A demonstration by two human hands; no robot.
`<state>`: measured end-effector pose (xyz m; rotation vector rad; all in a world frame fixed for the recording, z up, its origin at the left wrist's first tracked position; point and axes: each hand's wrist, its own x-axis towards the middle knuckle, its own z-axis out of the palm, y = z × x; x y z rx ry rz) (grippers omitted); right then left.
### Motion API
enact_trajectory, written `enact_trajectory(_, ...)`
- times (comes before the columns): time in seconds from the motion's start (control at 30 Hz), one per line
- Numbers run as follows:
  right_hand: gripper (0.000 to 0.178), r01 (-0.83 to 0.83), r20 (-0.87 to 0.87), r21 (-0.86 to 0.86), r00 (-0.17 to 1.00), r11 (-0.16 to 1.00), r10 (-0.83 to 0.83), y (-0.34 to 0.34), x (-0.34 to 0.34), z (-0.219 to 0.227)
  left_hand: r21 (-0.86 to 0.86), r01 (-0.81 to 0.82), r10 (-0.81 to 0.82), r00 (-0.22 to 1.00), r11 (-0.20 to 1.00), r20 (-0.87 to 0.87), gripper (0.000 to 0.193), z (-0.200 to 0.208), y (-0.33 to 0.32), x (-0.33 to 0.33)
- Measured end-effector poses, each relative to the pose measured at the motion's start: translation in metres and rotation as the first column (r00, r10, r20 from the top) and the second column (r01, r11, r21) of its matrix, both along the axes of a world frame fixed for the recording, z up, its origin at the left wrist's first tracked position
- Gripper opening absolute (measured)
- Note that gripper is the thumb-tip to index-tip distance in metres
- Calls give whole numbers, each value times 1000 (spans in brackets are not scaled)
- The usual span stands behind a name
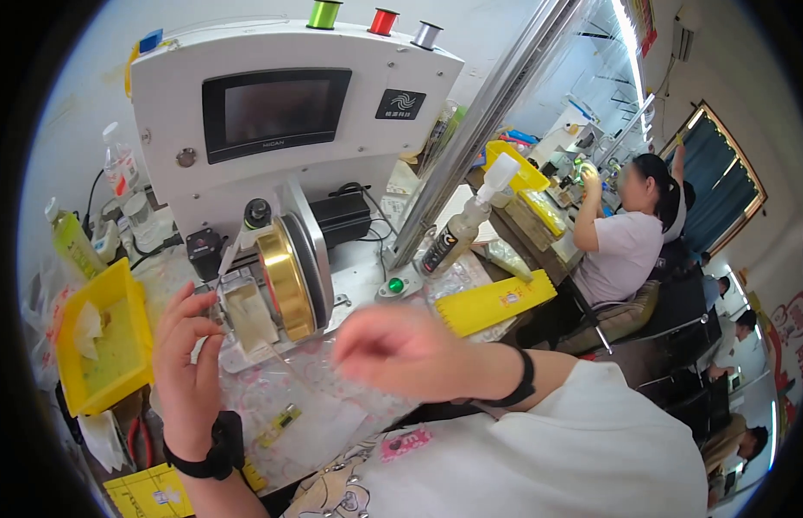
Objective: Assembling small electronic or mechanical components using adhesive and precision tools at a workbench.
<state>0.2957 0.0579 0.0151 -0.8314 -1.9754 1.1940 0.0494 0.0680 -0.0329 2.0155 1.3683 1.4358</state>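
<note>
My left hand [187, 367] is raised at the left side of the machine, beside a small metal holder [248, 318]. Its thumb and index finger come together in a pinch, and whatever is between them is too small to make out. In front of the gold-rimmed wheel [286, 285], my right hand [399, 352] is blurred by motion. Its fingers look curled, but what they hold, if anything, does not show. The wheel belongs to a white machine [173, 104] with a dark screen [276, 112]. A small yellow-green piece [286, 418] lies on the plastic-covered table below the hands.
A yellow tray [144, 345] with pale scraps stands at left, with red-handled pliers [141, 445] near it. To the right are a pump bottle [457, 233], a green button [395, 285] and a yellow sheet [496, 302]. A metal post [470, 129] rises behind. Another person [621, 233] sits farther right.
</note>
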Motion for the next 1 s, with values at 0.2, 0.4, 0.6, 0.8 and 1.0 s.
enact_trajectory(0.2,41,856,-426,444,461,264,-778,92,157,3,6,-47,47,999,999,-1,11,1,-7,-1)
enact_trajectory(0.4,24,800,-63,250,576,545,-815,140,244,-16,34,-8,9,1000,999,-18,10,-7,5,-2)
enact_trajectory(0.6,29,923,-736,79,309,378,-603,83,256,71,36,13,-14,1000,999,27,11,-15,2,-10)
enact_trajectory(0.8,31,437,-740,420,672,795,22,10,153,106,40,12,-13,1000,999,8,10,-24,3,-13)
enact_trajectory(1.0,53,-150,-457,355,833,923,311,36,5,23,85,43,-45,999,995,25,8,-24,10,-10)
